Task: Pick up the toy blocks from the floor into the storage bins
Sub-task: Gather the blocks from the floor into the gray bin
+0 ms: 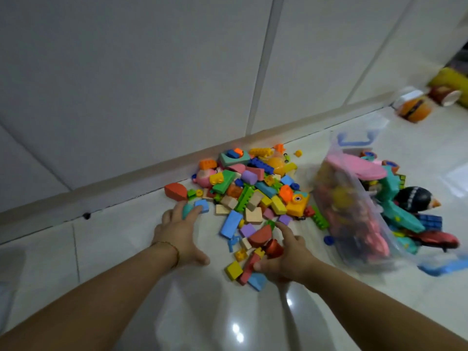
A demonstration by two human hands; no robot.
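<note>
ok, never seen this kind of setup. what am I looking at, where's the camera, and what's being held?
There is no machine here. A person works with two bare hands, and the single picture comes from a wide-angle camera on their head, looking forward and down, so both forearms reach in from the bottom edge.

A pile of toy blocks lies on the white tiled floor, at the foot of a white panelled wall. To its right, a clear storage bin with blue handles appears tipped on its side, full of toys.

The left hand grips a teal block at the pile's left edge. The right hand rests on blocks at the near edge, with a dark red cup-shaped piece against its palm. Whether it grips that piece is unclear.
</note>
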